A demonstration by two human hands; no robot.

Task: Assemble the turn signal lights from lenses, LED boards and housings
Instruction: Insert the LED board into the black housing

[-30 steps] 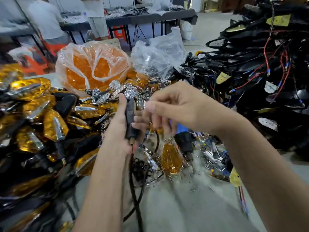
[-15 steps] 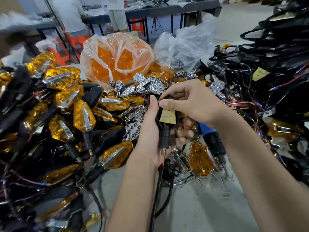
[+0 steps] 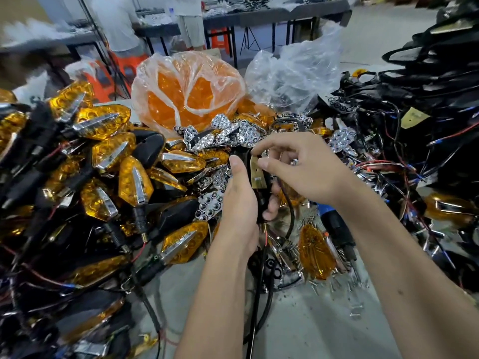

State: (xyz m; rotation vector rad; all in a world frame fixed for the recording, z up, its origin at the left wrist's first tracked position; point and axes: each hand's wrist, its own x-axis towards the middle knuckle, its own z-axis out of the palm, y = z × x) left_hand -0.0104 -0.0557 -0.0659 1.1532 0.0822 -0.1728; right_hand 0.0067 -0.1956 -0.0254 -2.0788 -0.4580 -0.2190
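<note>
Item 1: your left hand (image 3: 239, 203), near the table's middle, grips a black housing (image 3: 248, 164) upright, its wires (image 3: 259, 294) trailing toward the near edge.
Item 2: your right hand (image 3: 300, 167), fingers curled, pinches the tan LED board (image 3: 258, 174) seated against that housing.
Item 3: one loose amber lens (image 3: 316, 251), flat on the table just right of your hands.
Item 4: finished amber turn signals (image 3: 103, 156), heaped along the left edge.
Item 5: chrome reflectors (image 3: 233, 133), piled just behind your hands.
Item 6: bagged orange lenses (image 3: 186, 92), toward the far edge.
Item 7: black wired housings (image 3: 427, 112), stacked on the right side.
</note>
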